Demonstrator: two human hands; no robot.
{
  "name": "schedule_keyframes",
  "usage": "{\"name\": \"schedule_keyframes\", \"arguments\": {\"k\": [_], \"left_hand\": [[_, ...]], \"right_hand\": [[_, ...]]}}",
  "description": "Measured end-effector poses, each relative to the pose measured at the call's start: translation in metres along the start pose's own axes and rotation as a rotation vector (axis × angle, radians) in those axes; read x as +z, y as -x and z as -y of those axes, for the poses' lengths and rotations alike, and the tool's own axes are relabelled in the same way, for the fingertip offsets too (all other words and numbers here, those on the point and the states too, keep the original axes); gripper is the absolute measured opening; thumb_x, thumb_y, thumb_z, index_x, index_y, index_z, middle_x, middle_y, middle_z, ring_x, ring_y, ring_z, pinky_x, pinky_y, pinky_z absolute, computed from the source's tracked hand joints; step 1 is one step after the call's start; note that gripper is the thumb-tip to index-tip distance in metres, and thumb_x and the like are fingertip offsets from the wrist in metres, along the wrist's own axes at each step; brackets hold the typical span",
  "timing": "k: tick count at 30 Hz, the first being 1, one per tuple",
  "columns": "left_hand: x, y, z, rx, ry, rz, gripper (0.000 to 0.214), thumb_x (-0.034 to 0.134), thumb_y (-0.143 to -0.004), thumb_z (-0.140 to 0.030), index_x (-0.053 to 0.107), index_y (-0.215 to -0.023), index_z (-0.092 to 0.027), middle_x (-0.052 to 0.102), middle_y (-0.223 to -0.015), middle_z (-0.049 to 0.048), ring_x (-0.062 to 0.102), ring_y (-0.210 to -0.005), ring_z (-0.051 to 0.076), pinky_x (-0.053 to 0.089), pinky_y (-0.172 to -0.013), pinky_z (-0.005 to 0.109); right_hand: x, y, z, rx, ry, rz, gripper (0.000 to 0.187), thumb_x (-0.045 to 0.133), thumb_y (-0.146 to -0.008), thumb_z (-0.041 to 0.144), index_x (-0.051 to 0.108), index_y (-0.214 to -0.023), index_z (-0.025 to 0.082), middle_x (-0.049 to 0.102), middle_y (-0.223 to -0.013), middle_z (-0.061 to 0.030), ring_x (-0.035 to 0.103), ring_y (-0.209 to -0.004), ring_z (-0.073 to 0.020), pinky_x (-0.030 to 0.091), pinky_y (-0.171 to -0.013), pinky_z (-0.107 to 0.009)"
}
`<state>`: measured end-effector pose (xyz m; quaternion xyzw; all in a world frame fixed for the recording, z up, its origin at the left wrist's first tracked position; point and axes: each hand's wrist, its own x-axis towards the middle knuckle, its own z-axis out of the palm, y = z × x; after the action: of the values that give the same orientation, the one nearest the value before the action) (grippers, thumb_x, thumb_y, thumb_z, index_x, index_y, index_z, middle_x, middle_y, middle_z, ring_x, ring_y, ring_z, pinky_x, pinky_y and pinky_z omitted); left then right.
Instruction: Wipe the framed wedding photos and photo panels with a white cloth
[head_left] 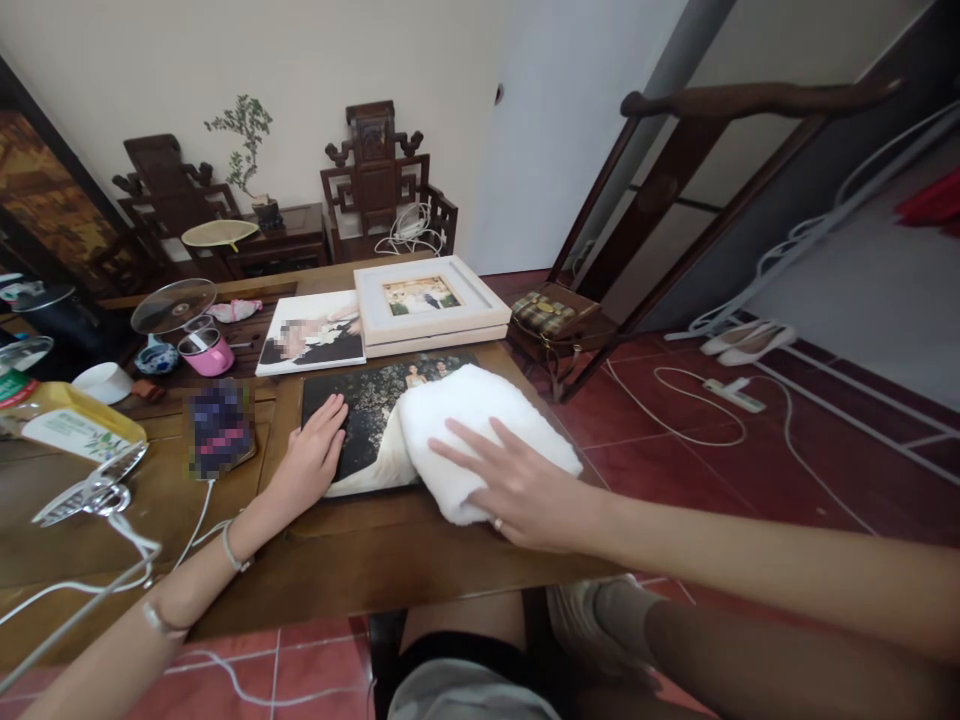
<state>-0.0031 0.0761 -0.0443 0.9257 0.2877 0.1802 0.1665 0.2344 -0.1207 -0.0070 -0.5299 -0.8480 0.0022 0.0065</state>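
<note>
A dark photo panel (371,425) showing a white gown lies flat near the table's front edge. My left hand (321,440) rests on its left edge, open, with fingers stretched out. A folded white towel (480,410) covers the panel's right part and hangs a little past it. My right hand (517,485) holds this towel from above, fingers spread across its top and lower edge; a ring shows on it. Behind the panel lie a white-edged photo board (311,335) and white picture frames (435,305), stacked.
To the left are a phone (221,430) with a blurred screen, a hair clip (97,490), a bottle of yellow liquid (75,415), a pink cup (206,352) and white cables. A wooden chair (592,330) holding a checked bag (544,312) stands right of the table (360,560).
</note>
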Motion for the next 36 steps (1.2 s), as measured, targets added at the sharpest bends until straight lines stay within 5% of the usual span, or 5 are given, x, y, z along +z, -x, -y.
{"name": "schedule_keyframes", "arguments": {"k": [8, 20, 25, 36], "left_hand": [[-0.001, -0.001, 0.0, -0.003, 0.011, 0.01, 0.045, 0.033, -0.099, -0.028, 0.048, -0.138, -0.015, 0.041, -0.152, 0.0148, 0.034, -0.143, 0.024, 0.034, -0.112, 0.052], [0.0, 0.0, 0.002, 0.014, -0.001, -0.003, 0.044, 0.032, -0.099, -0.029, 0.049, -0.138, -0.017, 0.043, -0.151, 0.0133, 0.034, -0.143, 0.023, 0.033, -0.113, 0.052], [0.0, 0.0, 0.001, -0.005, 0.006, 0.007, 0.044, 0.033, -0.099, -0.028, 0.047, -0.139, -0.015, 0.041, -0.152, 0.0145, 0.034, -0.143, 0.024, 0.033, -0.113, 0.052], [0.0, 0.002, 0.004, 0.01, 0.009, 0.0, 0.044, 0.032, -0.098, -0.027, 0.048, -0.138, -0.015, 0.043, -0.151, 0.014, 0.034, -0.143, 0.023, 0.032, -0.114, 0.051]], "right_hand": [[-0.004, -0.003, 0.007, -0.023, -0.04, 0.037, 0.035, 0.061, -0.07, 0.013, 0.075, -0.101, 0.023, 0.029, -0.156, -0.0112, 0.021, -0.143, -0.0419, 0.027, -0.104, -0.071], [-0.01, -0.053, -0.084, 0.177, 0.0, 0.067, 0.045, 0.049, -0.078, 0.006, 0.063, -0.12, 0.014, 0.034, -0.154, -0.0163, 0.025, -0.143, -0.0361, 0.039, -0.1, -0.063], [-0.009, -0.053, -0.056, 0.266, 0.044, 0.098, 0.047, 0.049, -0.081, 0.01, 0.061, -0.126, 0.013, 0.026, -0.157, -0.0167, 0.021, -0.143, -0.0426, 0.036, -0.098, -0.069], [0.02, 0.016, 0.008, -0.03, -0.037, -0.087, 0.025, 0.058, -0.063, 0.01, 0.075, -0.079, 0.019, 0.029, -0.156, -0.0124, 0.019, -0.142, -0.045, 0.016, -0.106, -0.074]]}}
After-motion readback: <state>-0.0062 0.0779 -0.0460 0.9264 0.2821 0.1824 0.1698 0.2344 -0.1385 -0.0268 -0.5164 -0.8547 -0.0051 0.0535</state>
